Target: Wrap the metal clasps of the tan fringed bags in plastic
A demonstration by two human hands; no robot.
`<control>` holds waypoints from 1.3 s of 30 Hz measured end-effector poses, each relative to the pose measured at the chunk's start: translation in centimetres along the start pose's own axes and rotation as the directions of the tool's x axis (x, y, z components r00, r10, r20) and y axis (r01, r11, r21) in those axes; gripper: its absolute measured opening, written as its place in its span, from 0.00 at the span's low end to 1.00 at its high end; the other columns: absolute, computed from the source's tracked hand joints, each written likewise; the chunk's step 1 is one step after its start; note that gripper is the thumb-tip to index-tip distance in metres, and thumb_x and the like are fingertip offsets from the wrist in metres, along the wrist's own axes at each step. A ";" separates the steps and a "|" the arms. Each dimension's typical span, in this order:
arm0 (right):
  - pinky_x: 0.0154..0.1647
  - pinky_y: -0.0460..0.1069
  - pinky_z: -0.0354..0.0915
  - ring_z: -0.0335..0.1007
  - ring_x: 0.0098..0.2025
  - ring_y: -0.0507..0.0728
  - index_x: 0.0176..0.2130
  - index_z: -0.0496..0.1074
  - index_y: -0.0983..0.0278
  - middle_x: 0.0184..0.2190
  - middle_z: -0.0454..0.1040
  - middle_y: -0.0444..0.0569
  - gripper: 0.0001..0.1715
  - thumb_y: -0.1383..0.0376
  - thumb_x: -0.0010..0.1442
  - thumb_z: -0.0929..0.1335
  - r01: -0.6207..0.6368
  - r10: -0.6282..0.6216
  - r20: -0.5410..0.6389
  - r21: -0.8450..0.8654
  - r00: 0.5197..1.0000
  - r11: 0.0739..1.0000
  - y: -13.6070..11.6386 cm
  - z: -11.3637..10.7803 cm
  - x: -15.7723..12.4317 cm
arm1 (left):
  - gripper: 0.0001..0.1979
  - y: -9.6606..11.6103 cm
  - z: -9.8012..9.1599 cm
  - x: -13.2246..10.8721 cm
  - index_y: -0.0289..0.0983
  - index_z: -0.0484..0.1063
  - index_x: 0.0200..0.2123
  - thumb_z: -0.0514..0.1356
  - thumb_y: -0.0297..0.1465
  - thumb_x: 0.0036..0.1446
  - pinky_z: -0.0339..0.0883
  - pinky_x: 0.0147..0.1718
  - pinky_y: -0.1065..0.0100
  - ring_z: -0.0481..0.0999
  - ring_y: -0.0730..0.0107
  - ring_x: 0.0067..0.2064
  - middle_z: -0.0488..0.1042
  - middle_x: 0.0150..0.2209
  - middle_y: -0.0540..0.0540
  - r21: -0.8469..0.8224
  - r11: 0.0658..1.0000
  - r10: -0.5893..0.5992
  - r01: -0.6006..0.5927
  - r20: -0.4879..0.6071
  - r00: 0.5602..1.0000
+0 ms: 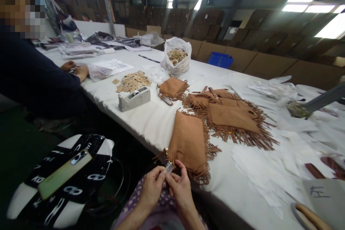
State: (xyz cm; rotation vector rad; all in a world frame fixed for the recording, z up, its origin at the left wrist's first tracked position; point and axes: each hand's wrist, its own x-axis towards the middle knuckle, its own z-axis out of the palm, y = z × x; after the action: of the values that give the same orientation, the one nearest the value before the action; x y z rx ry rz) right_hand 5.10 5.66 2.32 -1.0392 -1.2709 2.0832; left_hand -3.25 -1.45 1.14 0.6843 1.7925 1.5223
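Note:
Both my hands meet at the table's front edge over a small piece of clear plastic [169, 167], perhaps tape, beside the near corner of a brown fringed bag [188, 136]. My left hand [153, 185] pinches it from the left between thumb and fingertips. On the other side, my right hand [180, 181] pinches its lower end, with the index finger raised close to the bag. A zipper pull with a small metal ring hangs at that corner. What the plastic wraps around, if anything, is too small to make out.
More fringed bags [233, 115] lie behind, with a small fringed pouch [172, 87]. A tape dispenser [134, 99] stands by loose cardboard tags [133, 81] and a plastic bag of tags [176, 55]. A phone [64, 174] rests on a stool; another person's hands [77, 70] work at left.

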 end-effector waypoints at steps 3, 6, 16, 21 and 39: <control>0.13 0.39 0.44 0.49 0.12 0.43 0.55 0.52 0.62 0.18 0.70 0.37 0.48 0.55 0.43 0.76 -0.012 0.012 0.002 0.061 1.000 0.998 -0.2 0.1 -0.1 | 0.13 0.0 0.0 0.0 0.38 0.68 0.34 0.55 0.42 0.56 0.60 0.24 0.72 0.72 0.68 0.24 0.73 0.23 0.50 -0.040 0.999 -0.037 0.037 0.007 0.999; 0.14 0.39 0.41 0.48 0.12 0.43 0.56 0.52 0.61 0.18 0.70 0.37 0.49 0.56 0.42 0.76 -0.022 0.021 0.009 0.131 1.000 0.991 -0.4 0.4 -0.2 | 0.15 0.0 -0.2 0.0 0.40 0.60 0.41 0.56 0.42 0.56 0.58 0.22 0.73 0.70 0.71 0.21 0.71 0.20 0.54 -0.067 0.997 -0.048 0.048 -0.002 0.999; 0.16 0.39 0.44 0.53 0.14 0.45 0.58 0.50 0.61 0.15 0.66 0.35 0.49 0.59 0.45 0.76 -0.077 0.049 0.111 0.261 0.993 0.962 -1.1 0.2 0.1 | 0.26 1.1 -1.4 0.9 0.42 0.49 0.42 0.61 0.46 0.51 0.41 0.15 0.77 0.52 0.84 0.14 0.65 0.17 0.61 -0.335 0.909 -0.175 0.247 0.230 0.957; 0.16 0.41 0.53 0.52 0.14 0.45 0.57 0.52 0.59 0.21 0.70 0.37 0.49 0.58 0.43 0.77 -0.116 0.081 0.133 0.284 0.988 0.952 -0.9 0.2 1.5 | 0.28 1.2 -1.1 0.9 0.42 0.50 0.42 0.62 0.48 0.50 0.36 0.14 0.77 0.50 0.85 0.13 0.67 0.18 0.59 -0.394 0.847 -0.237 0.356 0.319 0.918; 0.10 0.37 0.37 0.38 0.10 0.40 0.46 0.59 0.62 0.16 0.66 0.35 0.29 0.61 0.48 0.73 -0.101 0.052 0.158 0.323 0.986 0.941 -2.0 -1.1 4.4 | 0.24 -1.4 -2.7 -3.0 0.36 0.61 0.45 0.60 0.46 0.53 0.56 0.18 0.76 0.63 0.78 0.17 0.68 0.19 0.55 -0.225 0.903 -0.188 0.365 0.557 0.809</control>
State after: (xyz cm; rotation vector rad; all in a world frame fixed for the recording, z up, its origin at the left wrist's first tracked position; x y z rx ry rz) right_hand 3.40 10.30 2.23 -0.8078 -0.9110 2.3673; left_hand -3.38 -5.64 0.44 0.5674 1.1350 1.2312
